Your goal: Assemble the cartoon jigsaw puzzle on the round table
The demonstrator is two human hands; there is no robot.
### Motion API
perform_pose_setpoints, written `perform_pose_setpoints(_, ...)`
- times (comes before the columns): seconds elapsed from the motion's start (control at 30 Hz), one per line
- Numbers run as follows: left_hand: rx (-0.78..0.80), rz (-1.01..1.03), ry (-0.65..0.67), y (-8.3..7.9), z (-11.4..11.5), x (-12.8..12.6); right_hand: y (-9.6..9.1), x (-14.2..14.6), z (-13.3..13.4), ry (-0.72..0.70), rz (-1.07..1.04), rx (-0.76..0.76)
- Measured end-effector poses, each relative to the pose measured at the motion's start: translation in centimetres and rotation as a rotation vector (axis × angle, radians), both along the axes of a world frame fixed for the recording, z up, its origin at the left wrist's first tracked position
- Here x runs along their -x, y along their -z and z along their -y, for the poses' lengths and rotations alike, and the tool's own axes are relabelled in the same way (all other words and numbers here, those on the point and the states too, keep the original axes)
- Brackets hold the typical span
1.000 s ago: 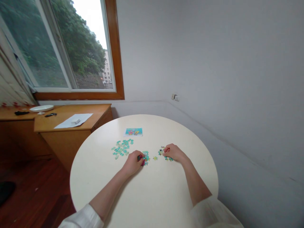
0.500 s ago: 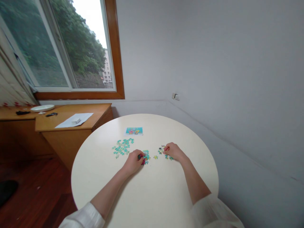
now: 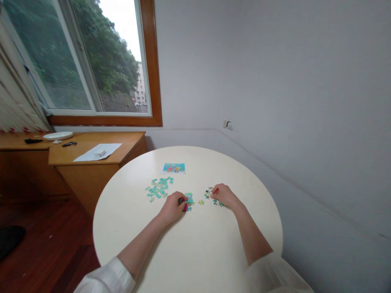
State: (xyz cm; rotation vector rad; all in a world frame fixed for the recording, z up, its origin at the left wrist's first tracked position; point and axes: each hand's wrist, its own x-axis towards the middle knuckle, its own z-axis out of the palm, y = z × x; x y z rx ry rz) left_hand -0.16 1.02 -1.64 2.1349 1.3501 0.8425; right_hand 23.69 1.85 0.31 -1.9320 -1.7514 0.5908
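Observation:
Both my hands rest on a round cream table [image 3: 189, 252] among jigsaw pieces. My left hand [image 3: 172, 207] is curled, its fingertips pinched on a small joined cluster of teal and pink pieces [image 3: 188, 201]. My right hand [image 3: 224, 195] is curled too, its fingertips pressed on another small group of pieces [image 3: 209, 193]. A single yellowish piece [image 3: 200, 202] lies between the hands. A loose heap of teal pieces [image 3: 159, 188] lies to the left, just beyond my left hand. A small picture card [image 3: 174, 167] lies farther back on the table.
A wooden cabinet [image 3: 91, 171] stands left of the table with a white sheet [image 3: 97, 151], a white plate [image 3: 58, 135] and small dark items. A window is above it. Grey walls close the right side, with a socket [image 3: 228, 125]. Wooden floor lies at left.
The view has shifted slightly; both hands stay on their piece clusters with hardly any movement.

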Motion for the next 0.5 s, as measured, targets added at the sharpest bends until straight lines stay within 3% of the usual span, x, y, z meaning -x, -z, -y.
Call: perform_pose_setpoints(0.5,0.018,0.053,0.002,0.24,-0.03,-0.03,0.1,0.72,0.18,-0.115,-0.087,-0.11)
